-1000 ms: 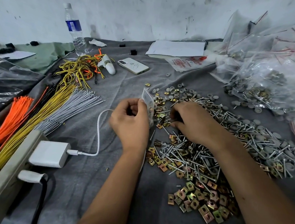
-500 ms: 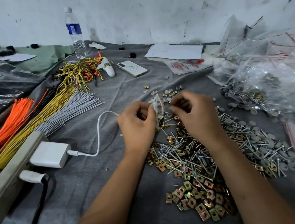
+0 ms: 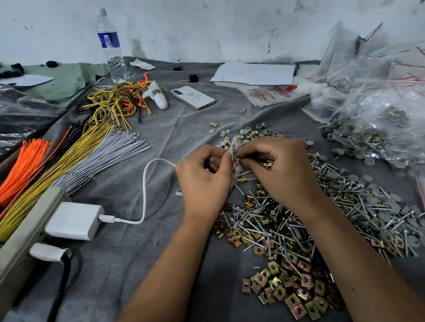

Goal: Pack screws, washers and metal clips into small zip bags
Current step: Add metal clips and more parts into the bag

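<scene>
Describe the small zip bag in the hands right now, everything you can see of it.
The small zip bag is clear, thin plastic, held roughly upright and edge-on above the screw pile. The left hand pinches one side, the right hand the other, near its top. Something brass-coloured shows through it; the contents cannot be counted, nor can I tell whether the zip is open.

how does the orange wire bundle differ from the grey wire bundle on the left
The orange wire bundle is bright orange; the grey wire bundle is pale grey. The orange one lies nearer the left edge, with a dark tie around it; the grey one lies closer to the hands, fanned out, with no tie visible. Both are straight cut lengths lying on the grey cloth.
</scene>
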The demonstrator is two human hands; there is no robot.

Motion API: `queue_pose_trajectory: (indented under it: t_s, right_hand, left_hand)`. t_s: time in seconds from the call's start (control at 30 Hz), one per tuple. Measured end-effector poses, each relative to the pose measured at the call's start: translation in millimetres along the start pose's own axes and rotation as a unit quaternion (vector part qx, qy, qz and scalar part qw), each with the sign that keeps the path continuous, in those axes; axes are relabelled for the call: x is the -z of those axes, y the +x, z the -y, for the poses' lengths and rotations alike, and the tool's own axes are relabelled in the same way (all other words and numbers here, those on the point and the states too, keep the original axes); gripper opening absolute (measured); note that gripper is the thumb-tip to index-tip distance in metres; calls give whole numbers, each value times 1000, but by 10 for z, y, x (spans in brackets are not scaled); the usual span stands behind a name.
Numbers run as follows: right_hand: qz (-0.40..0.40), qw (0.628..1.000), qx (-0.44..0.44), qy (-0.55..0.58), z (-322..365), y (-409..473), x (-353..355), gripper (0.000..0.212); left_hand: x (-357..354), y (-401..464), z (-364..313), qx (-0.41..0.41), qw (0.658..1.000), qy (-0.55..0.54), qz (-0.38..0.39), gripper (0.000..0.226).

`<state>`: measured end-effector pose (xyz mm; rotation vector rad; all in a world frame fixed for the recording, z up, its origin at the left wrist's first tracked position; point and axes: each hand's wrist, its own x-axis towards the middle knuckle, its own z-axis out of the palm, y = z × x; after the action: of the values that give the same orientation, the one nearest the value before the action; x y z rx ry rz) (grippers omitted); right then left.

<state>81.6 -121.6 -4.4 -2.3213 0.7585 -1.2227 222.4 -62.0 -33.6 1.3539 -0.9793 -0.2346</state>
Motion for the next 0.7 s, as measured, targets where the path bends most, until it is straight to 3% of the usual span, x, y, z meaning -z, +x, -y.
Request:
queue_pose_trajectory:
  t_s: [0.27, 0.43, 0.7]
  right_hand:
    - [-30, 999, -2, -45, -34, 1, 20, 14]
    - [196, 966, -16, -170, -70, -29, -101, 23]
    - [222, 954, -43, -196, -9, -21, -133, 25]
  left_hand:
    - [23, 33, -15, 23, 998, -29, -49, 17]
    - [107, 107, -9, 87, 989, -79, -92, 21]
    - [257, 221, -48, 246, 948, -201, -21, 28]
